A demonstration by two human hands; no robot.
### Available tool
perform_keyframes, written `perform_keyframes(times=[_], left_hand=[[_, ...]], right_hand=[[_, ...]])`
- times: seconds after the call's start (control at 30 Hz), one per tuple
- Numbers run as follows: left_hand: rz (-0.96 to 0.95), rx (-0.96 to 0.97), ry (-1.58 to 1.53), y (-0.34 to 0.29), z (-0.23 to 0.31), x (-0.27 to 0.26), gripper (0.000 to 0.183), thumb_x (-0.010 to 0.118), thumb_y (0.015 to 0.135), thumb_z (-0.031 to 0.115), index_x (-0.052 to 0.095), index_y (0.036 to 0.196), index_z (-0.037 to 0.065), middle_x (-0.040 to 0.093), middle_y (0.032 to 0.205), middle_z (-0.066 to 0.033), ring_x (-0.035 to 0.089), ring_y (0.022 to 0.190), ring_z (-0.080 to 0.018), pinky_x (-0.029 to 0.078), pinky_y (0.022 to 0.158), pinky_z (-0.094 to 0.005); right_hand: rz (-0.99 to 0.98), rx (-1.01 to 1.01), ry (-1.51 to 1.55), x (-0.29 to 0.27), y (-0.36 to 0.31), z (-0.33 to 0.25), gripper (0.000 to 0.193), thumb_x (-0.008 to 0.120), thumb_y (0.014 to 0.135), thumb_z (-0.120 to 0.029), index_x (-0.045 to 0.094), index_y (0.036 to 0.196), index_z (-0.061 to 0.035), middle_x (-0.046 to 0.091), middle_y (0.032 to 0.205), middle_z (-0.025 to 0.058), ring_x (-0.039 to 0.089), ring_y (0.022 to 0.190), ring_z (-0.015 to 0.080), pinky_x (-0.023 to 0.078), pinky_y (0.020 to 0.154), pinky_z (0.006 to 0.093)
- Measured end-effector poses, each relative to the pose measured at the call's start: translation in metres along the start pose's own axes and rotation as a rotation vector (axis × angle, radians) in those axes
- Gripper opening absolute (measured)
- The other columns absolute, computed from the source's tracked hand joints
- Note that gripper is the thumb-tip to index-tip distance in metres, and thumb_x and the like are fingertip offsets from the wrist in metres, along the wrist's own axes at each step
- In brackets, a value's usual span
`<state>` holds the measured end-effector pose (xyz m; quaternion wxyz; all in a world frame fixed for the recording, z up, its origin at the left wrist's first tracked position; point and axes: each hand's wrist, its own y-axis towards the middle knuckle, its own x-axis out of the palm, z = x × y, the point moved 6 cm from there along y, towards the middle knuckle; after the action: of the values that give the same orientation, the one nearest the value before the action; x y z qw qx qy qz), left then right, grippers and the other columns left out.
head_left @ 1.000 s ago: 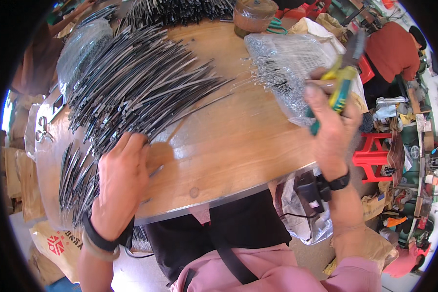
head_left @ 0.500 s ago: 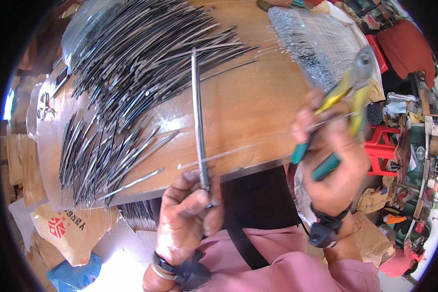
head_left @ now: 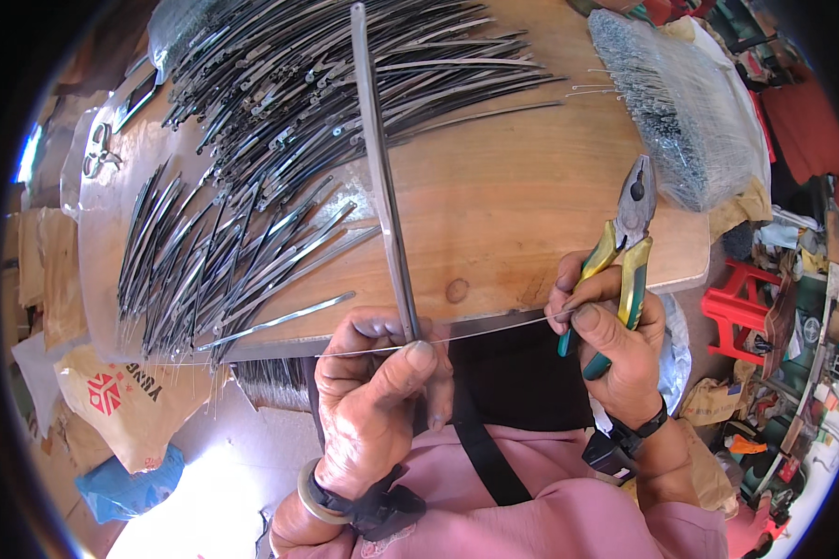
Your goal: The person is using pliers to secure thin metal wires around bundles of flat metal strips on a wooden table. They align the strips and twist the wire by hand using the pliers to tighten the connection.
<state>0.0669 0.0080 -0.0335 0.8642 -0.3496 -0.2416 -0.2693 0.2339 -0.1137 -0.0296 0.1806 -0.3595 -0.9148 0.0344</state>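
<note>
My left hand (head_left: 373, 391) is closed on the lower end of a long, flat, dark metal strip (head_left: 380, 158), which points up and away over the table. A thin straight wire (head_left: 494, 329) crosses the strip's lower end at the left thumb and fingers. It runs right to my right hand (head_left: 625, 345), whose thumb and finger pinch it. The same right hand carries combination pliers (head_left: 636, 210) with yellow and green handles, jaws pointing up. Whether the wire goes through the strip or only lies against it, I cannot tell.
A large heap of metal strips (head_left: 280, 121) covers the far left of the wooden table (head_left: 494, 214), with a smaller pile (head_left: 196, 270) nearer. Bundled hooked wires (head_left: 680, 112) in clear plastic lie far right. Scissors (head_left: 100, 149) rest at left; a red stool (head_left: 738, 307) stands right.
My right hand has come down and left, turning the pliers more upright. The wire now spans between both hands at the strip's lower end. The view has shifted slightly.
</note>
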Motion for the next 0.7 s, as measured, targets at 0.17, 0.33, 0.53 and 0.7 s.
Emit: perform_keyframes(times=[0.17, 0.33, 0.53, 0.7], left_hand=[[-0.029, -0.082, -0.014, 0.003, -0.004, 0.004, 0.02, 0.067, 0.085, 0.003, 0.057, 0.103, 0.0, 0.063, 0.078, -0.0152, 0.058, 0.051, -0.0219, 0.044, 0.042, -0.0302], [-0.123, -0.334, -0.255, -0.003, -0.008, -0.006, 0.036, 0.071, 0.078, 0.003, 0.058, 0.111, 0.001, 0.064, 0.085, -0.0179, 0.059, 0.051, -0.0269, 0.043, 0.04, -0.033], [-0.19, -0.325, -0.228, -0.007, -0.012, 0.001, 0.029, 0.071, 0.077, 0.001, 0.06, 0.104, -0.003, 0.063, 0.071, -0.0197, 0.062, 0.052, -0.0295, 0.046, 0.04, -0.0348], [-0.112, -0.192, 0.16, -0.016, -0.007, -0.005, 0.019, 0.067, 0.081, -0.008, 0.062, 0.099, -0.006, 0.066, 0.074, -0.0159, 0.063, 0.057, -0.0202, 0.049, 0.049, -0.0276]], right_hand=[[0.018, 0.03, 0.022, -0.01, 0.002, 0.002, 0.017, 0.073, 0.081, -0.007, 0.065, 0.091, 0.0038, 0.059, 0.101, 0.0127, 0.056, 0.078, 0.0133, 0.045, 0.069, 0.0256], [0.109, 0.061, 0.225, -0.038, 0.006, -0.012, 0.019, 0.07, 0.084, -0.012, 0.061, 0.092, 0.0026, 0.055, 0.104, 0.0144, 0.055, 0.079, 0.0185, 0.045, 0.07, 0.0294], [0.041, -0.152, 0.007, -0.055, 0.007, -0.046, 0.022, 0.071, 0.083, -0.013, 0.06, 0.093, 0.0036, 0.053, 0.107, 0.0146, 0.055, 0.083, 0.0186, 0.045, 0.072, 0.0297], [0.01, -0.251, -0.346, -0.047, 0.001, -0.069, 0.027, 0.073, 0.082, -0.022, 0.056, 0.088, -0.0013, 0.048, 0.106, 0.0123, 0.049, 0.083, 0.018, 0.04, 0.07, 0.0299]])
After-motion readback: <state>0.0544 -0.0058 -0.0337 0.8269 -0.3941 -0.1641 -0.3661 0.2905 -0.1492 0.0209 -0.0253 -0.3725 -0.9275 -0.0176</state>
